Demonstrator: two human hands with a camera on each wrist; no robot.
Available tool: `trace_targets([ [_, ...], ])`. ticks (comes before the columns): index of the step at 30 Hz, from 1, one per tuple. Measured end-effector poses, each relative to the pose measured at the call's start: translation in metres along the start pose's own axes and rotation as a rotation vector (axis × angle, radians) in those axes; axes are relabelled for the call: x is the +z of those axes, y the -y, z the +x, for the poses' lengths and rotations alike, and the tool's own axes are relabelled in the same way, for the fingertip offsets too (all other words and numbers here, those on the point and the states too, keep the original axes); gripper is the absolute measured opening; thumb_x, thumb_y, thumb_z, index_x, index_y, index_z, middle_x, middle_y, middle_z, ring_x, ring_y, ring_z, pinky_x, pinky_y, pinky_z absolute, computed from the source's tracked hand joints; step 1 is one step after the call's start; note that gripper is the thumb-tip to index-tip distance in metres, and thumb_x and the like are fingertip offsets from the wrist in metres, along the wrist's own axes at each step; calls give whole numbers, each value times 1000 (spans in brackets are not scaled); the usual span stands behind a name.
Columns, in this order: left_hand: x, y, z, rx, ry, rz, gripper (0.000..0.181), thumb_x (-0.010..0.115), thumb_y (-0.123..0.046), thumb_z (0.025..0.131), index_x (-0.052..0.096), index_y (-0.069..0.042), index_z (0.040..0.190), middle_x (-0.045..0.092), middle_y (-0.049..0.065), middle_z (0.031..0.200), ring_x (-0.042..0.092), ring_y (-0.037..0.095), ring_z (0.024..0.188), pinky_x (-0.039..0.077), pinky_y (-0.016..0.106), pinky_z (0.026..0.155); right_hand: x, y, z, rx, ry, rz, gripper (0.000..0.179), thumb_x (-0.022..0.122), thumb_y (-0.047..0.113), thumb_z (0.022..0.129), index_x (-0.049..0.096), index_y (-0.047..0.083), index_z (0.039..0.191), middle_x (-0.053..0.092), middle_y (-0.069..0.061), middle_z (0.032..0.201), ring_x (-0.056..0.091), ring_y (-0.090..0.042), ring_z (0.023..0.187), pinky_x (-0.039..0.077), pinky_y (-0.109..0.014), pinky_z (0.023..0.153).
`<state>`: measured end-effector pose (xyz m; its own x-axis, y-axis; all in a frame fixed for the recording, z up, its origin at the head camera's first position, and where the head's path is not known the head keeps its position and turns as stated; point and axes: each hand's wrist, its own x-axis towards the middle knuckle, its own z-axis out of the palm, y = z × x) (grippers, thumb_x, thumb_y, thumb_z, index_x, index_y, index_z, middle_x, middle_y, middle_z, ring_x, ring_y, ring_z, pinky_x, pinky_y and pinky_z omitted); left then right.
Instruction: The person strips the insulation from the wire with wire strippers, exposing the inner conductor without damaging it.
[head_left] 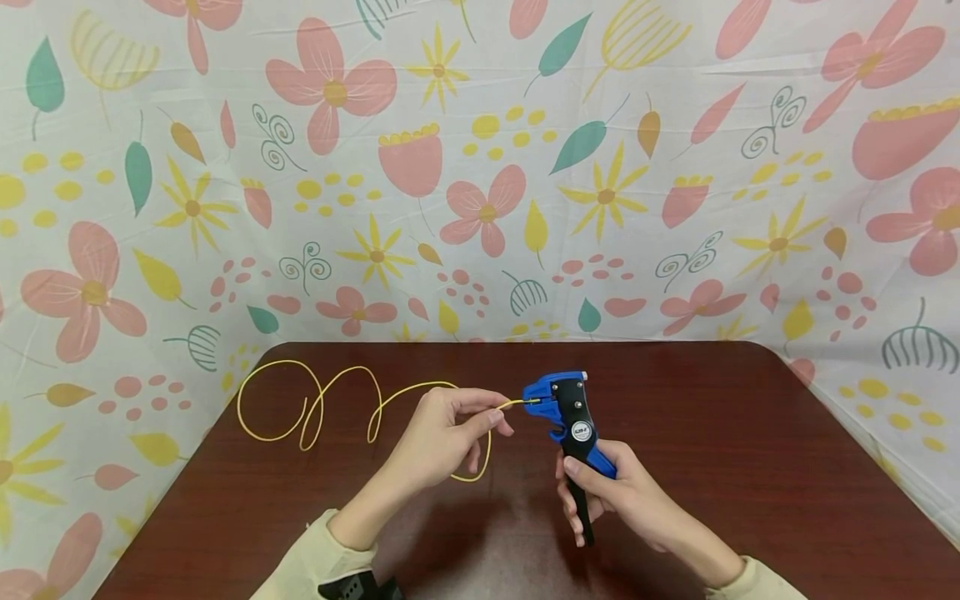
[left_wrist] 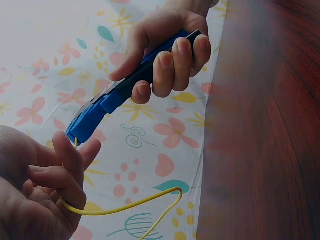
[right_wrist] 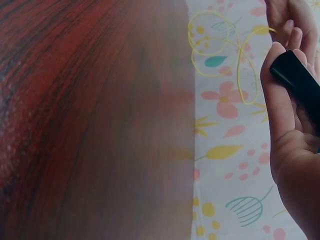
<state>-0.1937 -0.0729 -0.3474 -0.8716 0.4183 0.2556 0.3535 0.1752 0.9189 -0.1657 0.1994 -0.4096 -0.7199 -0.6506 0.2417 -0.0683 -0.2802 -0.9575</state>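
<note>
Yellow wire (head_left: pixel 431 383) runs into the blue-and-black tool (head_left: pixel 577 417) above the counter (head_left: pixel 712 425); my left fingers (head_left: pixel 480 398) pinch it, my right fingers (left_wrist: pixel 164 77) grip the tool. A weak pinch could let it slip.

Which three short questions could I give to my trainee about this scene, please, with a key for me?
1. Which hand grips the blue-and-black tool? a) left; b) right.
2. True or false: the yellow wire lies straight along its whole length.
3. What colour is the tool's tip, where the wire reaches it?

Key: 1. b, the right hand. 2. False; it curls in loops. 3. Blue.
</note>
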Motion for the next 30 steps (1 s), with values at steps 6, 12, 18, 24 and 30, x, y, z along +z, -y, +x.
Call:
trace_targets([
  [6, 0, 0, 0, -3, -4, 8, 17, 65, -4, 104, 77, -4, 116, 78, 4, 88, 58, 21, 43, 45, 25, 44, 1, 0, 1, 7, -14, -4, 25, 34, 5, 115, 54, -11, 115, 64, -16, 85, 70, -20, 67, 60, -55, 59],
  [12, 0, 0, 0, -7, -8, 6, 18, 65, -3, 104, 77, -4, 116, 78, 5, 88, 58, 20, 43, 45, 25, 44, 2, 0, 1, 8, -23, -21, 25, 35, 5, 115, 55, -9, 114, 64, -12, 85, 69, -19, 66, 60, -54, 58],
  [18, 1, 1, 0, -9, -4, 4, 17, 65, -3, 103, 78, -4, 115, 78, 7, 88, 58, 22, 43, 47, 26, 44, 2, -1, 1, 13, -32, -33, 25, 35, 6, 115, 55, -9, 110, 63, -13, 82, 67, -18, 64, 60, -53, 55],
  [24, 1, 1, 0, -6, -1, 6, 17, 66, -3, 103, 78, -4, 115, 78, 5, 88, 59, 23, 43, 48, 26, 45, 4, -1, 3, 2, -35, -33, 26, 35, 5, 115, 51, -14, 107, 53, -29, 76, 65, -18, 62, 59, -53, 53],
  [30, 2, 0, 1, -5, -4, 2, 17, 66, -3, 103, 78, -4, 114, 78, 4, 87, 59, 23, 43, 47, 25, 46, 6, 0, 4, 11, -73, -55, 31, 37, 7, 115, 44, -21, 103, 55, -22, 73, 63, -19, 57, 58, -48, 50],
])
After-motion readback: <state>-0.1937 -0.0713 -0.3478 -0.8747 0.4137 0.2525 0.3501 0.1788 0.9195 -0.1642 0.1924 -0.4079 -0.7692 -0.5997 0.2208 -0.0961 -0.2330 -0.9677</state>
